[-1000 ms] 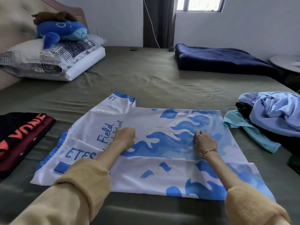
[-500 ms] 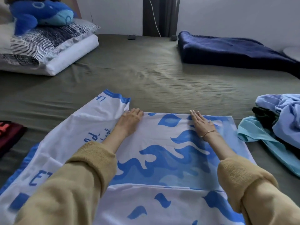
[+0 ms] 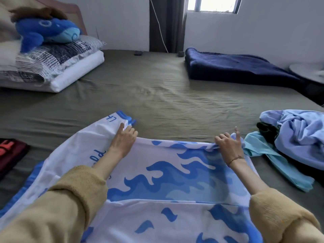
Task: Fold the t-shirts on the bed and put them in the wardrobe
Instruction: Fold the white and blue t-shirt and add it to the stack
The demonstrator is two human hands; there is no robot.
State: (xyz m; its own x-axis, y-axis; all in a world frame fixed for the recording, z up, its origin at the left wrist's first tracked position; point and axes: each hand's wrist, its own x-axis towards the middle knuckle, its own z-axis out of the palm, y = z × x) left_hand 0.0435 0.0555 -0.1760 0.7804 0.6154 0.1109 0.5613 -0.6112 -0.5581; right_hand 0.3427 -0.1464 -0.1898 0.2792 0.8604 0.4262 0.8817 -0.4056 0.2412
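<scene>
Both hands are on the far edge of the white t-shirt with the blue flame-like print [image 3: 175,181], which lies spread flat on the olive-green bed sheet [image 3: 166,88] right in front of the person. Left hand [image 3: 124,139] sits at the spot where the blue-trimmed sleeve meets the body, fingers curled over the edge of the cloth, index finger pointing out onto the sleeve. Right hand [image 3: 228,144] has the far right corner bunched up in a pinch, with one finger sticking up; there's a thin bracelet on that wrist. Both arms are in fuzzy mustard-yellow sleeves [image 3: 73,195]. The near part of the shirt looks already folded over, you can see a straight crease across it. Just to the right, touching the shirt's corner, is a messy pile of unfolded clothes [image 3: 294,142]: teal, lavender-blue and something dark. Far left edge has a folded dark red and black t-shirt with orange lettering [image 3: 10,153]. Further back left, stacked pillows [image 3: 57,67] with a blue plush whale [image 3: 47,32] on top, and back right a folded navy blanket [image 3: 236,69] near the wall.
</scene>
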